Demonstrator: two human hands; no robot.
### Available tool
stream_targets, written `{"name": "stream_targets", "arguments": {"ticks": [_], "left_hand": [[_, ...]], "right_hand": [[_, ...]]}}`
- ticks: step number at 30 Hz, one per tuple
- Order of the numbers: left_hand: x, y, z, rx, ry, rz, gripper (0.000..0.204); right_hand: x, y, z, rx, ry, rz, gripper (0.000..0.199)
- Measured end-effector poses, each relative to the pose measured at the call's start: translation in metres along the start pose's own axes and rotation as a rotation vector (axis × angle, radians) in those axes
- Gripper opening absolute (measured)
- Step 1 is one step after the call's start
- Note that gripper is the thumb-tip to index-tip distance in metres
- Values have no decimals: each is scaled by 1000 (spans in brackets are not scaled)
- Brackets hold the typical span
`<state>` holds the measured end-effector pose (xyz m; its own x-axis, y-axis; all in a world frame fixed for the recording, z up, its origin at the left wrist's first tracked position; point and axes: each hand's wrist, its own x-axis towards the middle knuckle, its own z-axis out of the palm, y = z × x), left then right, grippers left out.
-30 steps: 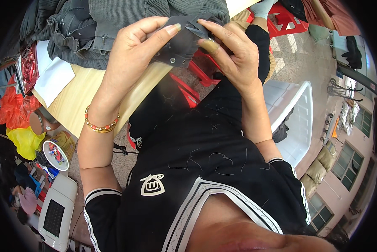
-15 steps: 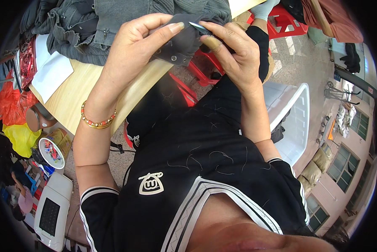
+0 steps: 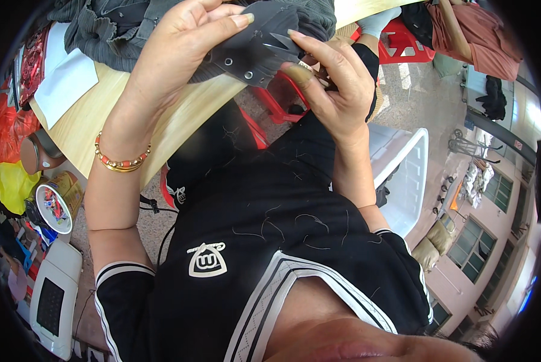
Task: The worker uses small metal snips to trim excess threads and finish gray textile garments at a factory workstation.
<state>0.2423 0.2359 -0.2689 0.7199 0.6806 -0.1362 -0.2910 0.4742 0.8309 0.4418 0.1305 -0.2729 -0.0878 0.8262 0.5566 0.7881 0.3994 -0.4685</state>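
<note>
A dark grey garment piece with metal eyelets hangs over the table's near edge. My left hand pinches it between thumb and fingers, holding the panel up and spread. In my right hand is a pair of thread snips, mostly hidden by the fingers. Their two pointed blades stand apart against the cloth, right of the left thumb. A tan cover sits on my right thumb.
More grey ribbed garments are heaped on the wooden table, with white paper at left. A white plastic bin stands at my right, and red stools are beyond. Another person's arm shows at far right.
The snips' blades now show spread apart, where one blade showed before. The garment panel is turned flatter toward me, with its eyelets plainer. The whole view has shifted a little.
</note>
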Motion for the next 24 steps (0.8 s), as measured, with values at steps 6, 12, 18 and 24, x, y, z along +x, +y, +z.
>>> {"name": "stream_targets", "arguments": {"ticks": [6, 12, 18, 24], "left_hand": [[0, 2, 6, 76, 9, 16, 34], [40, -44, -18, -190, -603, 825, 33], [37, -43, -18, -131, -580, 837, 33], [38, -42, -18, -158, -585, 800, 34]], "right_hand": [[-1, 6, -1, -80, 55, -62, 45], [0, -2, 1, -33, 18, -41, 45], [2, -4, 1, 8, 10, -17, 45], [3, -1, -1, -29, 5, -22, 42]]}}
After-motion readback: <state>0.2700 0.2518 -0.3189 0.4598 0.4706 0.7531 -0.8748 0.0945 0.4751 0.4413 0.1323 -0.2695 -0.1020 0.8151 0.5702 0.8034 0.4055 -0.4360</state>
